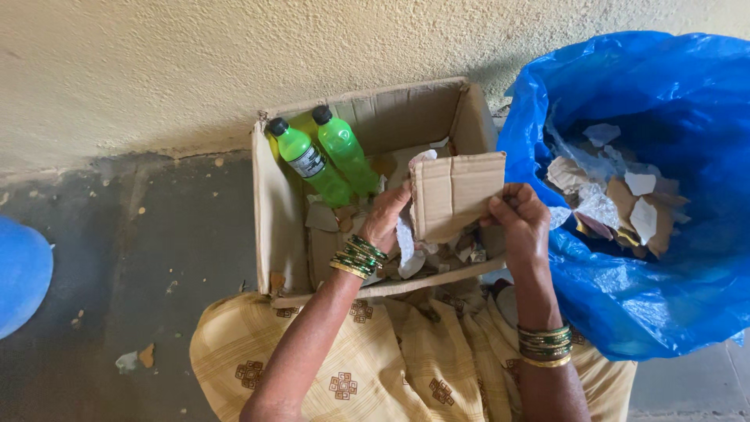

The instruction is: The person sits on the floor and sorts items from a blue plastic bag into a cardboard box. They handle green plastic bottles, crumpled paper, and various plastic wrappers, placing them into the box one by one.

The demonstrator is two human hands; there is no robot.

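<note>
Over an open cardboard box, both hands clamp a cardboard piece: left hand pinching its left edge, right hand its right. A firm two-handed grip looks wise. Two green bottles lean far-left; the blue bag of scraps crowds the right.

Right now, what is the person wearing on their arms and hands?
Both arms are bare, with no sleeves and no gloves. The left hand has a stack of thin green and gold bangles at the wrist. The right hand has a similar stack of green and gold bangles further down its forearm. No rings can be made out.
</note>
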